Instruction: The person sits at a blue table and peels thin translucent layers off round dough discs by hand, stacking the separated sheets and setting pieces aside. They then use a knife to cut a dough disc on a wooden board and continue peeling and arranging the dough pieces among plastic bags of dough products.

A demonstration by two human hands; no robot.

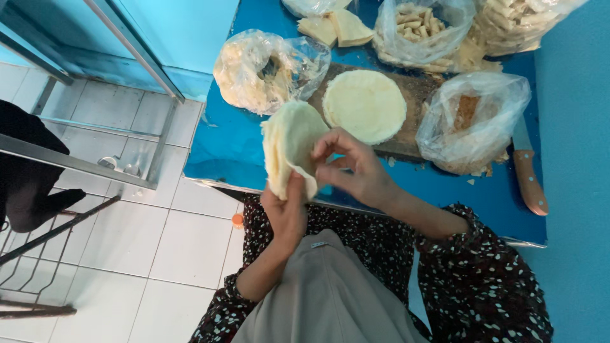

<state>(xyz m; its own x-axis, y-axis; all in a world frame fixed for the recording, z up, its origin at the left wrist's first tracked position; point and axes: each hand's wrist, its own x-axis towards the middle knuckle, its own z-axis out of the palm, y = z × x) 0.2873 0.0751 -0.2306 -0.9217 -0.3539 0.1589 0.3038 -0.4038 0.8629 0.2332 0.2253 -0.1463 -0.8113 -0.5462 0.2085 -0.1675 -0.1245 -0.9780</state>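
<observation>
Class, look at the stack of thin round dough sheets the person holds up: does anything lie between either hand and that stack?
Nothing visible does. The left hand grips the stack of round dough sheets from below, and the right hand has its fingertips on the stack's edge. The cutting board and plastic bags lie beyond, on the blue table.

Top edge cuts off the bags of pastry strips point(419, 28); knife point(527, 171) blade half hidden

Knife point(528, 174); wooden board point(416, 95); plastic bags point(473, 121) on blue table point(222, 143)
</observation>
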